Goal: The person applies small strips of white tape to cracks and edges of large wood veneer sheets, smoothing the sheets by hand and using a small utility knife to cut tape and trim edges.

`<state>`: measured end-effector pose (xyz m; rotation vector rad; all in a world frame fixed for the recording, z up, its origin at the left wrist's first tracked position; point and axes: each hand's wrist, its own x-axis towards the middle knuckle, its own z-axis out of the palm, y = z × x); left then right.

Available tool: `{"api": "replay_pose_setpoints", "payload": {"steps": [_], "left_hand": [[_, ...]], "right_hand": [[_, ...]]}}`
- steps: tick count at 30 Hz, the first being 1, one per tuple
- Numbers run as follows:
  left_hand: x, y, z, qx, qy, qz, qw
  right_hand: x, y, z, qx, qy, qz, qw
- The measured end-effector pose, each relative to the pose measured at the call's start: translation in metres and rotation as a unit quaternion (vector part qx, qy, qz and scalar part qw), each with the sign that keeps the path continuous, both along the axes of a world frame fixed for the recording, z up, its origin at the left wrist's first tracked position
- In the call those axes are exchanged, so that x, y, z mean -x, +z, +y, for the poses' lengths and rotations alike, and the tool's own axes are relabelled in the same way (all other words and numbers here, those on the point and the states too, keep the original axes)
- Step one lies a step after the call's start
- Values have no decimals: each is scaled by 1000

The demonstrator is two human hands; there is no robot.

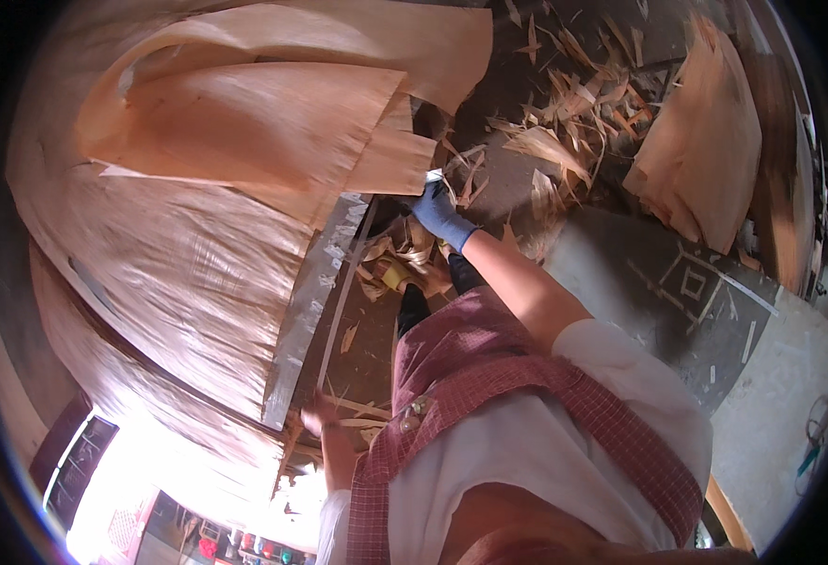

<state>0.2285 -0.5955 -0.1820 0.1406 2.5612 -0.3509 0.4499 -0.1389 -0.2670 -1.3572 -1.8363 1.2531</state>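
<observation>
A blue work glove covers my right hand, which is closed at the near corner of the wood veneer pieces. A small whitish thing sticks out at its fingers; its kind is hard to make out. My left hand is smeared by motion beside the lower end of a grey, tape-marked edge strip. What its fingers do does not show. Large thin veneer sheets lie to the left, with a curled, folded sheet on top.
Torn veneer scraps litter the floor at the far right, and more scraps lie around my feet. A large curved veneer piece stands beyond them. A pale board with a teal-handled tool is at right.
</observation>
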Motion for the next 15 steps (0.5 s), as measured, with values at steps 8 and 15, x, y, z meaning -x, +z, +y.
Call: {"api": "replay_pose_setpoints", "payload": {"steps": [8,15], "left_hand": [[40,115,-219,85,215,10,973],[-26,48,3,-300,76,-404,861]], "right_hand": [[4,-20,-27,147,-242,214,935],[36,127,-199,-4,434,147,889]]}}
